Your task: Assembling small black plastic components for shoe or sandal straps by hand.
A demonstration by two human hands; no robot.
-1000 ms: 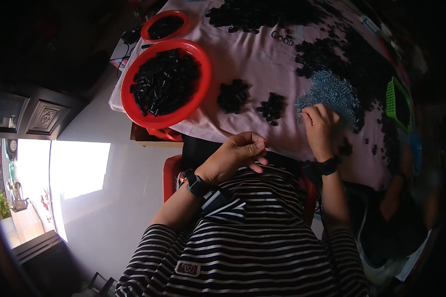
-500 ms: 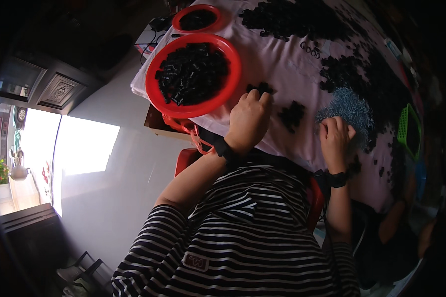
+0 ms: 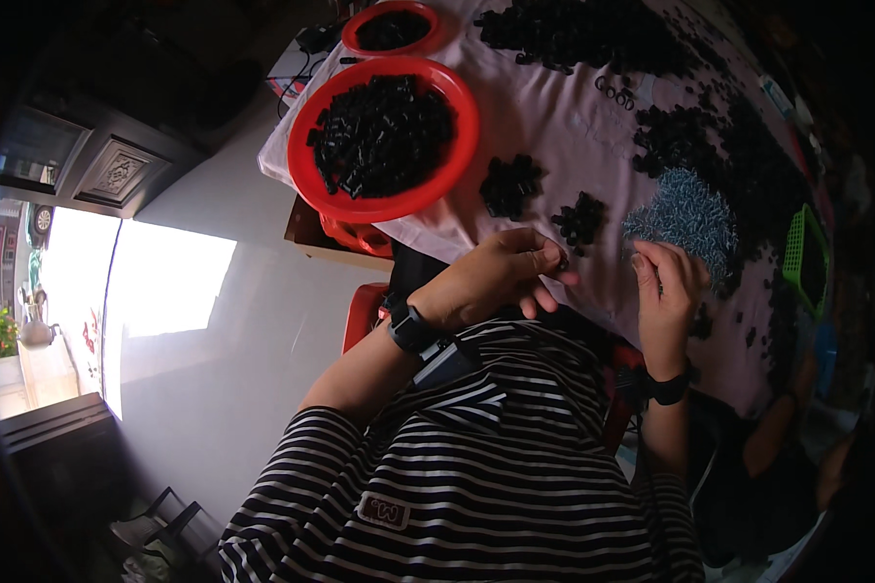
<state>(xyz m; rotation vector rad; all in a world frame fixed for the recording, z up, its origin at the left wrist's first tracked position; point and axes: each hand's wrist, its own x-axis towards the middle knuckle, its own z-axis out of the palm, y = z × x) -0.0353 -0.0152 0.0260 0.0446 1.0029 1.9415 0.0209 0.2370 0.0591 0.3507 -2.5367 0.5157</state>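
Near the table's front edge, my left hand (image 3: pixel 496 277) pinches a small black plastic part (image 3: pixel 562 262) between thumb and finger, palm turned partly inward. My right hand (image 3: pixel 669 291) hovers at the near side of a heap of small silvery-blue screws (image 3: pixel 685 219), thumb and fingers pressed together; what they hold, if anything, is too small to make out. Two little clusters of black parts lie beyond my hands, one cluster (image 3: pixel 512 185) just past the left hand and the other (image 3: pixel 580 222) between the two hands.
A large red basin (image 3: pixel 467 146) of black pieces stands at left, with a smaller red bowl (image 3: pixel 428 44) behind it. Loose black parts (image 3: pixel 583 34) spread across the pink cloth (image 3: pixel 544 117). A green basket (image 3: pixel 795 257) sits at right. Another person's arm (image 3: pixel 773 428) shows at lower right.
My left hand has drawn back from the left cluster toward me and turned over, now with a black part in its fingers. The right hand has shifted slightly toward me, its fingers closer together.
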